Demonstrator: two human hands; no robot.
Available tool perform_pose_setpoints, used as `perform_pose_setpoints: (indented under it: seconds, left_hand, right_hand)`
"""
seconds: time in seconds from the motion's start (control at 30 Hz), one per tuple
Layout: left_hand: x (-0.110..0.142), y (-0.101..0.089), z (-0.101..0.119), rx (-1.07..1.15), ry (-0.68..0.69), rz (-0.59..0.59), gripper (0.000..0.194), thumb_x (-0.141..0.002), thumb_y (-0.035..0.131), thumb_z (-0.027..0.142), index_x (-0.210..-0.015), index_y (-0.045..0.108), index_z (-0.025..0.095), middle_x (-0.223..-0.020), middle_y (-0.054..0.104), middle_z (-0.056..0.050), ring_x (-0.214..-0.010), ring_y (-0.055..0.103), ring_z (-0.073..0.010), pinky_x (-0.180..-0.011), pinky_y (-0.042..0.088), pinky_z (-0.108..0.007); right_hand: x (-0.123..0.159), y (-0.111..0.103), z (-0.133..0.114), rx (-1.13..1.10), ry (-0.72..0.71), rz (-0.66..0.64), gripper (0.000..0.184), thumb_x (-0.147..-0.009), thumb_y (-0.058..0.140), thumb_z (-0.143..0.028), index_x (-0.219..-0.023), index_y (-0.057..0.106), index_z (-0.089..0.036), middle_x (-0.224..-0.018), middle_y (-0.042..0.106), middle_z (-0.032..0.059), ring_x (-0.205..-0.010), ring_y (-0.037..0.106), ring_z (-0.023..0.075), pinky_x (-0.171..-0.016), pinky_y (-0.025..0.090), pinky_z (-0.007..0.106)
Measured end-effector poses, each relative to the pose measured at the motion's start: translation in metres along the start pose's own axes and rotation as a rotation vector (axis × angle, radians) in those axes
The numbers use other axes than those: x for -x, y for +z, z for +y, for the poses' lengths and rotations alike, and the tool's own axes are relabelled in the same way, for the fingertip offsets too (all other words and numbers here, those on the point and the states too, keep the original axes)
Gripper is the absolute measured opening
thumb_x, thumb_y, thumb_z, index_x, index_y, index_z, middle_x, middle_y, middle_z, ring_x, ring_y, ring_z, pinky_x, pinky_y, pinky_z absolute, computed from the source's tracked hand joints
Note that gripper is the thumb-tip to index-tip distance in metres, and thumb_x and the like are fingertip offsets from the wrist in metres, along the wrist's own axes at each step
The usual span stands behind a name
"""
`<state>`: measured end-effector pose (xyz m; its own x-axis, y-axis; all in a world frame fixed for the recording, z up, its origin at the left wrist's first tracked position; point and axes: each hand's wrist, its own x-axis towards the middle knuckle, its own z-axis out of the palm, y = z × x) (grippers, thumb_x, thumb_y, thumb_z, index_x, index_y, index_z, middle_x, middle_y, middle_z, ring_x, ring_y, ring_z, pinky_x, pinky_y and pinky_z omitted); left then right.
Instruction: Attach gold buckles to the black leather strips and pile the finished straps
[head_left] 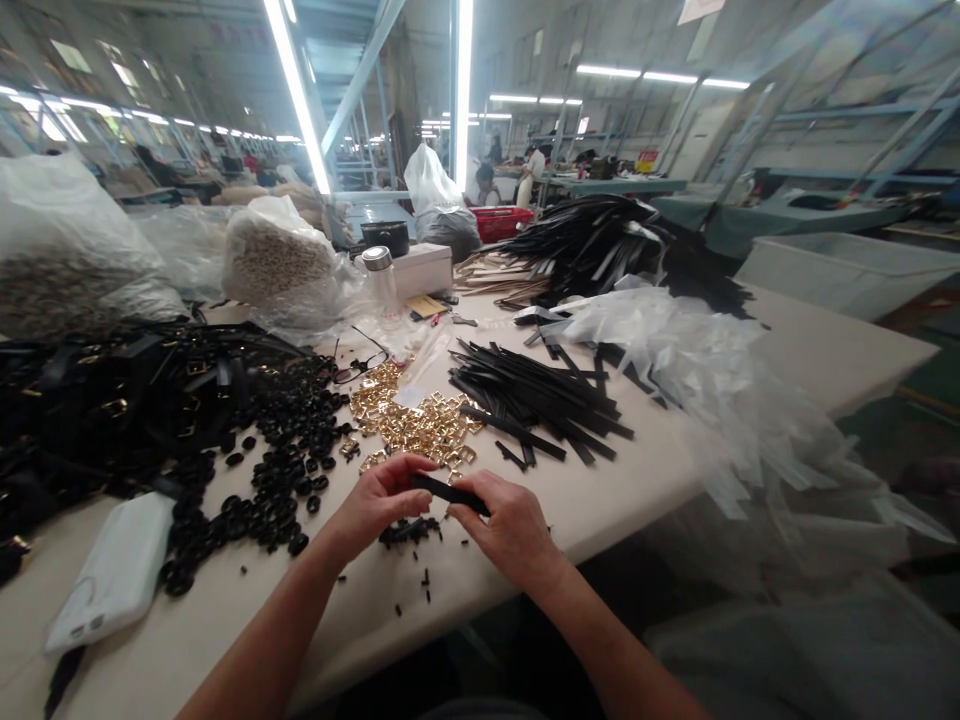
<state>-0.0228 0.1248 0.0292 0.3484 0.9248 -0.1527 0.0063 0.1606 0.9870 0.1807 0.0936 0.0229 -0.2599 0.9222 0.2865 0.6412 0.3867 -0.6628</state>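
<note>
Between my two hands is a black strap [450, 493], held level just above the table's front part. My left hand [379, 500] pinches its left end between thumb and fingers. My right hand [514, 520] is wrapped round the right end, hiding part of it. Just beyond my hands lies a pile of gold buckles [420, 425]. A bundle of black strips [536, 395] is spread behind my right hand. Small black loops or bits [409, 532] are scattered on the table under my hands.
Left of my hands are many round black pieces [281, 470], a heap of black buckled straps [112, 400] and a white power bank [112, 570]. Clear plastic sheeting [690, 350] hangs over the right edge. Bags [277, 250], a glass bottle [381, 280] and eyeglasses [364, 358] stand or lie farther back.
</note>
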Motion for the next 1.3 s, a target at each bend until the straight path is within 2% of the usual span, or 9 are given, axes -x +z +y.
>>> perform_pose_setpoints:
  seconds: [0.07,0.17,0.27,0.33,0.4,0.63,0.83,1.13,1.3]
  left_hand:
    - [0.001,0.001,0.001,-0.045,0.018,0.019,0.035,-0.066,0.079,0.033,-0.096,0.067,0.017,-0.071,0.067,0.0,-0.062,0.058,-0.0116,-0.059,0.046,-0.022]
    - [-0.001,0.003,-0.002,-0.209,0.031,0.055,0.024,-0.074,0.072,0.039,-0.08,0.069,0.016,-0.064,0.065,-0.001,-0.057,0.058,-0.0125,-0.056,0.046,-0.023]
    - [-0.004,0.006,-0.007,-0.301,0.001,0.076,0.031,-0.078,0.066,0.045,-0.069,0.065,0.016,-0.059,0.064,-0.002,-0.051,0.057,-0.0123,-0.05,0.043,-0.022]
    - [-0.006,0.007,-0.011,-0.258,-0.046,0.096,0.033,-0.077,0.064,0.048,-0.069,0.063,0.016,-0.059,0.064,-0.001,-0.046,0.055,-0.0113,-0.044,0.04,-0.021]
    - [-0.008,0.009,-0.013,-0.189,-0.086,0.111,0.035,-0.075,0.064,0.05,-0.068,0.06,0.016,-0.057,0.064,-0.001,-0.043,0.053,-0.0104,-0.04,0.036,-0.02]
    - [-0.007,0.01,-0.011,-0.025,-0.13,0.084,0.038,-0.075,0.064,0.051,-0.068,0.058,0.014,-0.054,0.063,-0.001,-0.04,0.051,-0.0082,-0.038,0.032,-0.017]
    - [-0.006,0.009,-0.013,0.088,-0.234,0.064,0.038,-0.072,0.067,0.052,-0.074,0.057,0.015,-0.058,0.065,-0.002,-0.04,0.053,-0.0081,-0.036,0.03,-0.016]
    - [-0.005,0.005,-0.011,0.095,-0.24,0.056,0.052,-0.078,0.056,0.064,-0.073,0.06,0.013,-0.062,0.069,-0.006,-0.043,0.056,-0.0087,-0.038,0.031,-0.017]
    - [-0.005,0.004,-0.012,0.064,-0.254,0.031,0.053,-0.077,0.058,0.065,-0.072,0.061,0.012,-0.061,0.069,-0.007,-0.042,0.055,-0.0083,-0.038,0.029,-0.017]
  right_hand:
    - [0.0,-0.001,0.0,0.014,-0.006,-0.011,0.016,-0.089,0.062,-0.029,-0.103,0.065,-0.024,-0.097,0.071,0.002,-0.09,0.065,0.0177,-0.079,0.044,0.026]
    - [-0.001,-0.001,0.002,0.104,-0.016,-0.078,0.015,-0.094,0.053,-0.029,-0.097,0.066,-0.023,-0.092,0.071,0.0032,-0.085,0.065,0.017,-0.074,0.043,0.025]
    - [-0.001,0.003,0.005,0.194,-0.014,-0.117,0.016,-0.096,0.05,-0.027,-0.097,0.065,-0.022,-0.09,0.071,0.0039,-0.081,0.065,0.0172,-0.072,0.042,0.026]
    - [-0.001,0.007,0.005,0.183,-0.018,-0.084,0.016,-0.094,0.055,-0.029,-0.105,0.063,-0.022,-0.097,0.071,0.0041,-0.087,0.066,0.0186,-0.075,0.043,0.026]
    - [-0.001,0.011,0.005,0.148,-0.029,-0.034,0.024,-0.09,0.061,-0.032,-0.112,0.061,-0.023,-0.103,0.07,0.0047,-0.094,0.065,0.0201,-0.078,0.043,0.027]
    - [-0.002,0.021,0.006,0.077,-0.082,0.088,0.018,-0.092,0.058,-0.034,-0.105,0.065,-0.023,-0.094,0.068,0.0046,-0.09,0.064,0.0179,-0.08,0.045,0.027]
    - [-0.003,0.024,0.011,0.01,-0.124,0.108,0.02,-0.092,0.058,-0.033,-0.106,0.064,-0.021,-0.096,0.069,0.006,-0.091,0.063,0.0189,-0.081,0.046,0.028]
    - [-0.004,0.022,0.013,-0.026,-0.051,0.077,0.017,-0.09,0.06,-0.032,-0.101,0.066,-0.021,-0.091,0.07,0.0045,-0.087,0.064,0.018,-0.079,0.046,0.027]
    - [-0.003,0.021,0.012,-0.033,-0.02,0.061,0.017,-0.088,0.062,-0.032,-0.099,0.067,-0.021,-0.091,0.07,0.0039,-0.086,0.065,0.0178,-0.078,0.046,0.027]
